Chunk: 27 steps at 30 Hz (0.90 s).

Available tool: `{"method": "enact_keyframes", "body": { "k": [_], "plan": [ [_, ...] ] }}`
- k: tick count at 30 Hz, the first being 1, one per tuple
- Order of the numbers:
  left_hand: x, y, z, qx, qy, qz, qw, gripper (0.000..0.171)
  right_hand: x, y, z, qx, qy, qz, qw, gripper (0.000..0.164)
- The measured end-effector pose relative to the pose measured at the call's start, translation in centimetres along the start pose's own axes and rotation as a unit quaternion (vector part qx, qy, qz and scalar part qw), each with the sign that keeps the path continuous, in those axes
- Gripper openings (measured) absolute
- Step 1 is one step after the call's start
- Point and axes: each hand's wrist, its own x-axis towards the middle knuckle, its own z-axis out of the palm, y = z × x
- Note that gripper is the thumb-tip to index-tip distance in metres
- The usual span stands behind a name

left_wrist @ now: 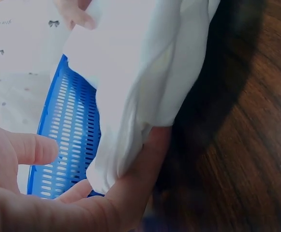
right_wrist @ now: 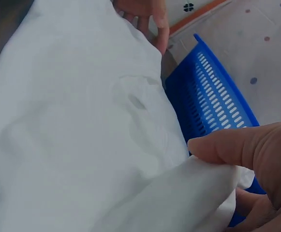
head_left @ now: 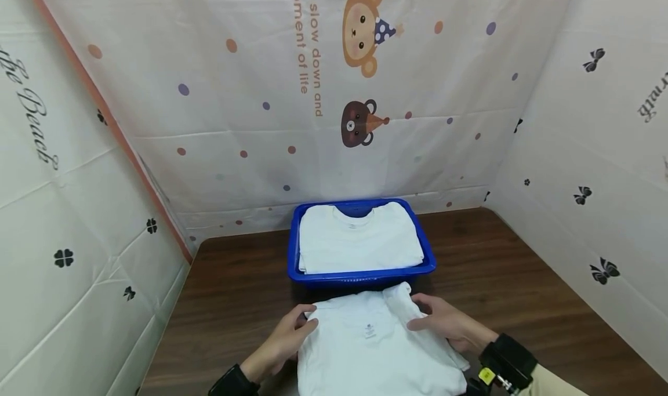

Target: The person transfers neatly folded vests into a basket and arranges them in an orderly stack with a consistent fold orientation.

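A white T-shirt (head_left: 365,344), folded and with a small printed neck label, is held up between two hands at the near side of the table. At its left edge, my left hand (head_left: 284,337) has fingers under the cloth. The thumb (left_wrist: 36,149) stands apart from the fabric in the left wrist view. My right hand (head_left: 446,322) pinches the shirt's right edge, thumb (right_wrist: 222,145) on top and fingers beneath, partly hidden. Just beyond the shirt is a blue plastic basket (head_left: 360,277), with another folded white T-shirt (head_left: 360,242) lying in it.
The brown wooden table (head_left: 229,303) extends to both sides of the basket. Printed white cloth sheets (head_left: 235,112) hang behind the table and along its left and right sides. Black bands (head_left: 508,361) circle both wrists.
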Motion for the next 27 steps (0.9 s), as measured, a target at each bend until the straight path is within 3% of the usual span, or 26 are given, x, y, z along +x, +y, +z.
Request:
{"method": "enact_keyframes", "body": {
  "k": [6,11,15,20,23,27],
  "plan": [
    [-0.1,-0.3,-0.1,0.012,0.021,0.012,0.9996,0.048,0.2,0.1,0.8,0.011,0.004,-0.012,1.0,0.077],
    [0.0,-0.6,-0.3,0.01,0.03,0.006,0.9995,0.049,-0.2,0.0,1.2,0.062,-0.05,-0.044,0.996,0.063],
    [0.0,-0.8,-0.3,0.006,0.031,0.004,0.9995,0.05,-0.8,-0.6,1.2,0.113,-0.131,-0.086,0.981,0.058],
    [0.0,-0.9,-0.2,0.002,0.034,0.004,0.9994,0.048,-1.8,-2.5,1.1,0.161,-0.223,-0.126,0.953,0.06],
    [0.0,-0.9,-0.1,-0.003,0.035,0.002,0.9994,0.049,-2.7,-4.3,1.0,0.175,-0.255,-0.139,0.941,0.06],
    [0.1,-0.9,0.0,-0.01,0.043,0.008,0.999,0.05,-4.1,-6.9,1.2,0.17,-0.266,-0.16,0.935,0.059]
  ]
}}
